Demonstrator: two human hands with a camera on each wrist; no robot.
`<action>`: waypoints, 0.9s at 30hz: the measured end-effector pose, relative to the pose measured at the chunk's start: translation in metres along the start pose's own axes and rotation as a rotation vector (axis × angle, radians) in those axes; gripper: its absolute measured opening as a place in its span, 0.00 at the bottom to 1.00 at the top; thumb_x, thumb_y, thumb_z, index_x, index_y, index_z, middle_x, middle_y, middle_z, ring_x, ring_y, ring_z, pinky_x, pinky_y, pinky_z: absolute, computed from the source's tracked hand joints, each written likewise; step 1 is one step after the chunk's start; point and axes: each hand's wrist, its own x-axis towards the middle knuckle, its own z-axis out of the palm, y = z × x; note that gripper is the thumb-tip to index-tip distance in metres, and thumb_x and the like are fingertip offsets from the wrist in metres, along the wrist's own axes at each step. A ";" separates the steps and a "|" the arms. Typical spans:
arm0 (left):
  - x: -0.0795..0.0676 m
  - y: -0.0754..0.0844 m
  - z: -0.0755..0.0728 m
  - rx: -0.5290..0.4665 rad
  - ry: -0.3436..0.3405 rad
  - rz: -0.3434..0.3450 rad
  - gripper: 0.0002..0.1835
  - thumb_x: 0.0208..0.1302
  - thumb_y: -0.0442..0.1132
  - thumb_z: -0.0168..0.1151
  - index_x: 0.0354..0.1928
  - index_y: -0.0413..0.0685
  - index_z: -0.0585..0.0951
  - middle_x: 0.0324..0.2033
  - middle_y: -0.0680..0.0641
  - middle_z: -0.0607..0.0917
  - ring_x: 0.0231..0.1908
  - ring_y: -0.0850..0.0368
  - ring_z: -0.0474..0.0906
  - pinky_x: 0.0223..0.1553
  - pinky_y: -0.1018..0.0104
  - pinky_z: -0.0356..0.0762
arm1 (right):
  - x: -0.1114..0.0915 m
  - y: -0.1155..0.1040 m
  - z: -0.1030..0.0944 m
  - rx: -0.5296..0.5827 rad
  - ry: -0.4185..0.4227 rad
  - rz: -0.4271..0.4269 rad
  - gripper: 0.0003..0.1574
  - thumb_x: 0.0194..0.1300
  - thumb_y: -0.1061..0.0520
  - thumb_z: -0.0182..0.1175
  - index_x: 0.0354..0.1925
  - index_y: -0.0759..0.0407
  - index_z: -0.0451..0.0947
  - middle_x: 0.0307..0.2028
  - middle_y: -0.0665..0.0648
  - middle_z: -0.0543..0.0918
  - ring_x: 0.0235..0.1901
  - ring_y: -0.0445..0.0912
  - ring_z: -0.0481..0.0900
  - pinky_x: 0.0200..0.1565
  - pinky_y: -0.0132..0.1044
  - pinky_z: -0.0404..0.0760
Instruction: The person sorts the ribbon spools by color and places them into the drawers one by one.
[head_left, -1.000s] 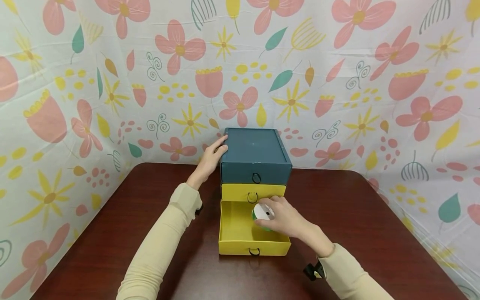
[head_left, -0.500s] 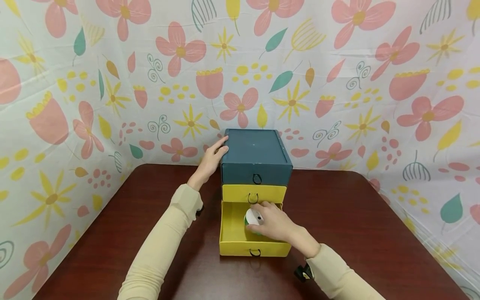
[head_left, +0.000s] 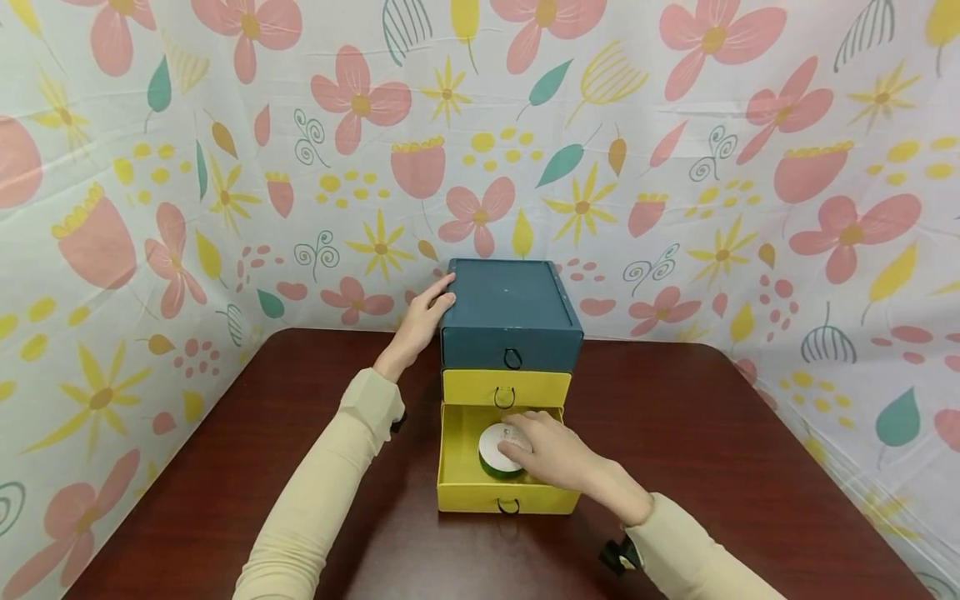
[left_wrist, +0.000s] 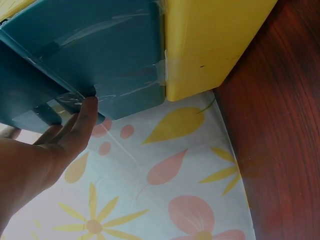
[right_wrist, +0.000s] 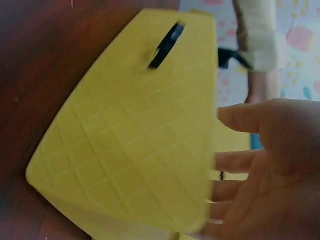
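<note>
A round spool (head_left: 492, 447) with a white face and a green side lies nearly flat in the pulled-out yellow drawer (head_left: 459, 446). My right hand (head_left: 558, 450) reaches over its right part, thumb and fingers loosely extended across the white face. In the right wrist view, the drawer's front panel (right_wrist: 125, 120) hides the spool and the fingertips of my right hand (right_wrist: 270, 165). My left hand (head_left: 420, 321) rests on the left top edge of the blue drawer unit (head_left: 510, 296). In the left wrist view, fingers (left_wrist: 82, 122) touch the blue box's edge.
Above the pulled-out drawer is another yellow drawer front (head_left: 468, 387) with a black loop handle. The stack stands on a dark red-brown table (head_left: 660, 400). A flowered cloth (head_left: 337, 192) hangs behind it and at the sides.
My right hand has moved left and down in the drawer with the spool, which has gone from tilted in its grip to lying nearly flat, fingers loosened. The left hand stays put.
</note>
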 end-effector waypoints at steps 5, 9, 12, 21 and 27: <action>0.000 -0.001 0.000 0.007 0.001 0.005 0.29 0.77 0.47 0.42 0.76 0.53 0.55 0.76 0.47 0.52 0.75 0.45 0.49 0.72 0.45 0.54 | -0.025 -0.009 -0.007 0.102 0.122 -0.147 0.11 0.69 0.50 0.58 0.41 0.54 0.83 0.36 0.48 0.84 0.36 0.39 0.76 0.38 0.34 0.77; 0.001 -0.001 0.000 0.014 0.006 0.011 0.29 0.77 0.47 0.43 0.76 0.53 0.56 0.76 0.47 0.52 0.75 0.45 0.49 0.72 0.45 0.54 | -0.044 -0.014 -0.002 0.430 -0.028 -0.201 0.16 0.73 0.49 0.53 0.30 0.53 0.80 0.21 0.47 0.79 0.20 0.32 0.70 0.24 0.26 0.73; 0.001 -0.001 -0.001 0.013 0.003 0.013 0.29 0.77 0.48 0.43 0.76 0.53 0.56 0.76 0.47 0.52 0.75 0.45 0.49 0.72 0.45 0.53 | -0.057 -0.014 0.006 0.754 -0.316 -0.035 0.25 0.74 0.44 0.48 0.31 0.61 0.80 0.19 0.49 0.80 0.15 0.34 0.71 0.16 0.25 0.69; 0.001 0.000 -0.002 0.011 0.002 0.026 0.29 0.77 0.48 0.43 0.76 0.52 0.56 0.76 0.47 0.52 0.75 0.45 0.49 0.73 0.45 0.53 | -0.060 0.004 0.038 1.224 -0.640 0.504 0.39 0.68 0.30 0.46 0.47 0.64 0.76 0.18 0.45 0.79 0.14 0.35 0.73 0.17 0.24 0.67; 0.000 -0.001 -0.001 -0.004 -0.003 0.020 0.29 0.77 0.47 0.43 0.76 0.52 0.55 0.76 0.46 0.51 0.75 0.45 0.49 0.72 0.45 0.53 | -0.054 0.001 0.059 1.518 -0.544 0.497 0.24 0.72 0.39 0.47 0.45 0.57 0.76 0.20 0.41 0.78 0.18 0.31 0.73 0.23 0.21 0.70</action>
